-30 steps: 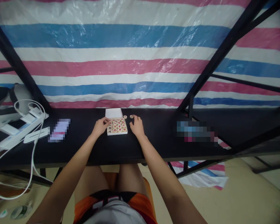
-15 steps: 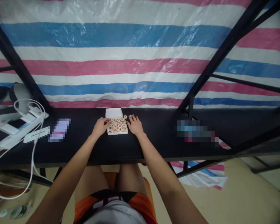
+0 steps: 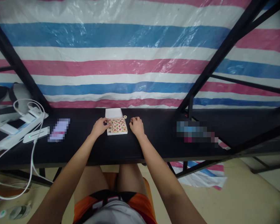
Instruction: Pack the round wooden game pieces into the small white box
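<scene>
A small white box (image 3: 117,133) filled with round wooden chess pieces lies on the black table (image 3: 154,140) in front of me. Its white lid (image 3: 114,112) lies just behind it. One loose chess piece (image 3: 125,117) sits by the box's far right corner. My left hand (image 3: 99,127) grips the box's left edge, fingers bent over it. My right hand (image 3: 136,126) is just right of the box, its fingers curled into a pinch over the spot where a second loose piece lay; that piece is hidden.
White chargers and looping cables (image 3: 25,124) crowd the table's left end, beside a grey headset (image 3: 4,96). Black frame bars (image 3: 214,59) slant up on both sides. A striped tarp (image 3: 130,62) hangs behind the table. My knees are under the front edge.
My right hand reached onto the second loose piece beside the box and its fingers closed; that piece no longer shows. My left hand stayed on the box's left edge.
</scene>
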`<state>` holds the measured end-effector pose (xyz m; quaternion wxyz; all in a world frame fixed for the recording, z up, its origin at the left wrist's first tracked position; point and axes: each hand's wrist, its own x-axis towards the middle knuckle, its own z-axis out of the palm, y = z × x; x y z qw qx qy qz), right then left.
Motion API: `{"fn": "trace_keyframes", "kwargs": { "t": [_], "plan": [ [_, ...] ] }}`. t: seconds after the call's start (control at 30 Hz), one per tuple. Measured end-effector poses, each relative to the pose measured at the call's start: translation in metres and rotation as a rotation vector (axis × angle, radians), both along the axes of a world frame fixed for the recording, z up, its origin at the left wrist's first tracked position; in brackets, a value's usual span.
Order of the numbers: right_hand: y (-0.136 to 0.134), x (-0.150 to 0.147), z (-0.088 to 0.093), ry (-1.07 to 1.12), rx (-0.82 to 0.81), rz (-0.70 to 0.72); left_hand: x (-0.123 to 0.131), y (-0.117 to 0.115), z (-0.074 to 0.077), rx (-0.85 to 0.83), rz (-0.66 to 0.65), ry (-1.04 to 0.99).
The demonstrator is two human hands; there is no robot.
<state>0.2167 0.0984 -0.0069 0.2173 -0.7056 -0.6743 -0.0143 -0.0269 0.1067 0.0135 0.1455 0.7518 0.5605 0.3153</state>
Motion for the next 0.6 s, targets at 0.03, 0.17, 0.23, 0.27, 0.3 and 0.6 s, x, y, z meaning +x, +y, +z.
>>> {"fn": "trace_keyframes", "kwargs": {
  "t": [0.03, 0.17, 0.23, 0.27, 0.3, 0.6],
  "plan": [
    [-0.001, 0.000, 0.000, -0.003, -0.005, -0.007, 0.000, 0.001, -0.001, 0.004, 0.007, -0.011],
    [-0.003, -0.002, 0.002, -0.030, -0.046, -0.011, 0.001, 0.001, -0.002, 0.008, 0.009, -0.011],
    [-0.004, -0.002, 0.002, -0.026, -0.040, -0.013, 0.002, -0.001, 0.000, 0.030, 0.006, 0.001],
    [-0.004, -0.002, 0.002, -0.012, -0.025, -0.008, 0.003, -0.003, 0.001, 0.047, 0.005, -0.001],
    [-0.005, -0.003, 0.003, 0.009, 0.000, 0.005, 0.004, -0.004, 0.003, 0.066, -0.001, -0.010],
    [-0.017, -0.024, 0.010, 0.186, 0.358, 0.557, 0.018, -0.021, 0.015, 0.045, -0.231, -0.234]
  ]
}}
